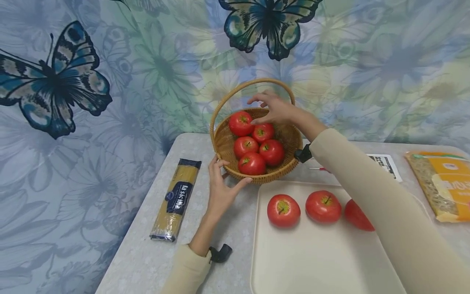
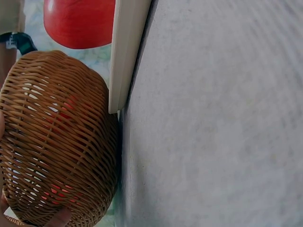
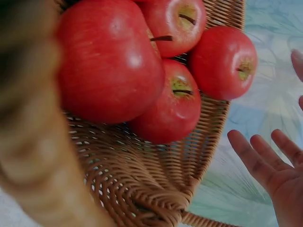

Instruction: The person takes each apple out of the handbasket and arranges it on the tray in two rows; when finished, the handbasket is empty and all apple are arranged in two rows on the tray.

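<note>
A wicker basket (image 1: 286, 139) with an arched handle holds several red apples (image 1: 251, 163) and leans toward me. My left hand (image 1: 222, 196) grips it at the front left, thumb along the front and fingers at the left side. The left wrist view shows those fingertips (image 2: 60, 218) against the woven wall. Above the basket's back rim, under the handle, is my right hand (image 1: 273, 108), fingers spread and holding nothing. In the right wrist view the right hand (image 3: 279, 179) stays apart from the apples, beside the topmost apple (image 3: 225, 64).
Three apples, one partly behind my right sleeve, sit on a cream tray (image 1: 308, 261) in front. A spaghetti pack (image 1: 176, 200) lies left. At the right are a yellow-orange bag (image 1: 444, 185) and a white panel with black markings (image 1: 389, 165). A butterfly-print cloth (image 1: 165, 61) hangs behind.
</note>
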Demonstrator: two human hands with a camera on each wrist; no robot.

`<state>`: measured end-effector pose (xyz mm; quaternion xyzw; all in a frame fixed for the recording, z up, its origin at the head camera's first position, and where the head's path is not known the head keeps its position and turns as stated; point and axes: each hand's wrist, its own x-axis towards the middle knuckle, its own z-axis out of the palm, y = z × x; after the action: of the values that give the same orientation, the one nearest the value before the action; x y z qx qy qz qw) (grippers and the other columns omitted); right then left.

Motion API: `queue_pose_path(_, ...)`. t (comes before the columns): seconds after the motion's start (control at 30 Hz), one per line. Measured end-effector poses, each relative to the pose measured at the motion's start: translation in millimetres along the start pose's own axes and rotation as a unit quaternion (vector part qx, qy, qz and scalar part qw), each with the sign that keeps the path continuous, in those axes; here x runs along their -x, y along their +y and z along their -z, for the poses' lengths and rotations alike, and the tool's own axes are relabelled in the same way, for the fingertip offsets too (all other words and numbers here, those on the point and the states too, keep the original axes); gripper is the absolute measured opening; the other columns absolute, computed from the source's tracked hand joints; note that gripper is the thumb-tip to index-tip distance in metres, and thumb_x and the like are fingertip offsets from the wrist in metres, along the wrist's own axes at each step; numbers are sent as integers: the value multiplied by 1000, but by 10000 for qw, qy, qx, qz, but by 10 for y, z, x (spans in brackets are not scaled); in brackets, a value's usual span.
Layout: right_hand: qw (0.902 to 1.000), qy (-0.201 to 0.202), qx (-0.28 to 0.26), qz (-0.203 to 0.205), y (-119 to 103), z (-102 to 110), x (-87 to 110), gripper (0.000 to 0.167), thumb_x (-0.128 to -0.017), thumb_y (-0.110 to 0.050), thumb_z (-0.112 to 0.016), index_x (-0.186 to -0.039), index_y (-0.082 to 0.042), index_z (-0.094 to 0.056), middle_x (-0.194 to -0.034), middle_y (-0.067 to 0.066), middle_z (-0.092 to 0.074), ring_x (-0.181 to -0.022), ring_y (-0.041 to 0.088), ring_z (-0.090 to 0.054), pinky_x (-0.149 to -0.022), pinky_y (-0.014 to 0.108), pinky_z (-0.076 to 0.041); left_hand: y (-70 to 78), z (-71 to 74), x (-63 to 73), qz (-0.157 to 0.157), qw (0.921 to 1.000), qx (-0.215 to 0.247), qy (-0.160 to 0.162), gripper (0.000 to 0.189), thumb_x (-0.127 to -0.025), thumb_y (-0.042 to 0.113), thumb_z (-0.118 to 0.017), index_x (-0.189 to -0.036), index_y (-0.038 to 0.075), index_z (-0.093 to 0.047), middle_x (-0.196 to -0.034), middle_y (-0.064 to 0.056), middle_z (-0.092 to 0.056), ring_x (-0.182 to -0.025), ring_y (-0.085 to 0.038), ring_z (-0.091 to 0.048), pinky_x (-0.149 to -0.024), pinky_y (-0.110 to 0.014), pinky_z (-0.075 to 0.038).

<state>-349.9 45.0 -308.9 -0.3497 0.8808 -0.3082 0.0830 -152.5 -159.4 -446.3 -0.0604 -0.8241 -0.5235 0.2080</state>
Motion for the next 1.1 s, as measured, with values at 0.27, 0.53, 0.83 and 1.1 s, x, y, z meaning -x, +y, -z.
queue_pose_path(0.27,9994,-277,121,153,-76,32,-155,65,-85,-35,-77,-140,-21,-47,-146,16,-35,-132,36,-44,-107,49,-41,-22,30,-9,-22,10000,-31,28,69,-74,33,-87,-120,8,-41,-156,-19,-19,-146,-29,-24,-99,-49,-51)
queue_pose_path(0.53,9974,-500,343,383,-51,-171,-388,63,-84,-32,-78,-138,-17,-49,-146,17,-38,-130,35,-42,-105,49,-42,-65,12,6,-47,9999,136,27,67,-75,33,-86,-121,7,-43,-156,-19,-20,-146,-30,-23,-98,-50,-50)
queue_pose_path(0.83,9985,-439,321,-16,118,-501,-468,69,-83,-33,-79,-140,-23,-43,-144,15,-37,-131,36,-43,-106,54,-41,-38,0,-6,-29,10000,26,-14,69,-75,37,-85,-121,10,-41,-156,-19,-19,-147,-26,-22,-100,-46,-50)
queue_pose_path(1.1,9993,-189,283,162,165,-585,-509,70,-82,-28,-80,-140,-19,-43,-140,16,-40,-129,35,-45,-106,52,-41,-89,0,-21,-95,9999,89,4,69,-75,33,-86,-121,8,-42,-156,-19,-19,-146,-32,-24,-100,-51,-49)
